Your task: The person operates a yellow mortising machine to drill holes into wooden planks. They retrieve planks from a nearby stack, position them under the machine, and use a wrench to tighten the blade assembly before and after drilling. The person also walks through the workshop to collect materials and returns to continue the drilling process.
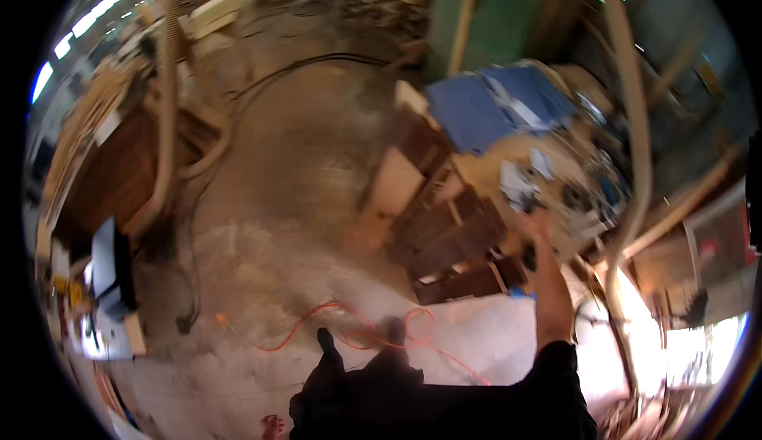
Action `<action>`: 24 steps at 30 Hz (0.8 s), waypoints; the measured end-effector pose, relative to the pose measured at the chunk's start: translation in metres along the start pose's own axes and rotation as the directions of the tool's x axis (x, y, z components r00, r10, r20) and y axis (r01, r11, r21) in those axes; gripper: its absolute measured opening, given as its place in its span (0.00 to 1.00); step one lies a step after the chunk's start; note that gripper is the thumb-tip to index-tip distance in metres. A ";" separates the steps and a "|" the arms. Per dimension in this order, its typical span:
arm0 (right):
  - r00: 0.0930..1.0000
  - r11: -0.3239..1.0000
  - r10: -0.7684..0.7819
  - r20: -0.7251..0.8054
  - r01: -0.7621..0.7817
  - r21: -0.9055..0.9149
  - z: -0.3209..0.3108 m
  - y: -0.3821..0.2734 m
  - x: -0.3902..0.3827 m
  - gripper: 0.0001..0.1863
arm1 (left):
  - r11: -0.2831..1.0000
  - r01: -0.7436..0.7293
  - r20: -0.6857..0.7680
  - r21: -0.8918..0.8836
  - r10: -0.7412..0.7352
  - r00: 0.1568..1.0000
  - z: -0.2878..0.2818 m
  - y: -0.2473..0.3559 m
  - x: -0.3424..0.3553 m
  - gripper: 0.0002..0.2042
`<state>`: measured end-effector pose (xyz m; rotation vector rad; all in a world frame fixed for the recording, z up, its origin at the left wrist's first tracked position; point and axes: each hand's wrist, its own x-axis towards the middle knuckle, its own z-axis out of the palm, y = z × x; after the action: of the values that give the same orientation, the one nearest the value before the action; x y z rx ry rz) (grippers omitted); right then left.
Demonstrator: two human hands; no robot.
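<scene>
the right hand [537, 221] reaches far out over a messy tan table [482, 167]. its fingers are by a small dark thing [530, 201], and a crumpled white thing [516, 179] lies just past it. the picture is blurry there, so i cannot tell if the fingers are closed on the dark thing or only near it. the left hand [272, 426] hangs low at the bottom edge. only a bit of it shows, and i cannot tell how its fingers stand. i see nothing in it.

a few things could go wrong, i think. a red cord [327, 306] lies in loops on the floor, close to a dark shoe [326, 339], so a step could catch it and make the person trip. the brown wooden boxes [456, 241] sit by the near side of the table, under the long reach, so the arm could bump them. if the grip is loose, the dark thing could slip and get lost in the mess.

the dark thing looks small and almost black, but its shape is too smeary to tell. the white thing looks light and wrinkly, like paper or cloth. a big blue sheet [468, 112] lies behind them.
</scene>
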<state>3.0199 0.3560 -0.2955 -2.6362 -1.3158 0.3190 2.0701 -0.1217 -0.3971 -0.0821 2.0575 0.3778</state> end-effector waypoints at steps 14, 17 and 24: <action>0.968 0.991 -0.102 -0.229 0.080 -0.106 -0.041 -0.057 -0.005 0.27 | 0.988 -0.137 -0.029 -0.077 0.135 0.990 0.045 -0.057 -0.071 0.14; 0.923 0.999 -0.037 -0.384 0.029 -0.027 -0.045 -0.078 -0.063 0.24 | 0.965 -0.256 -0.151 -0.054 0.246 0.958 0.026 -0.050 -0.036 0.12; 0.795 0.752 -0.455 -0.401 0.585 0.306 0.147 -0.270 -0.267 0.15 | 0.969 -0.133 -0.007 -0.210 0.134 0.991 -0.020 -0.133 0.027 0.08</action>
<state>2.6175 0.3116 -0.3390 -1.7749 -1.5960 0.0833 2.0687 -0.2507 -0.4423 -0.0699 2.0157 0.6787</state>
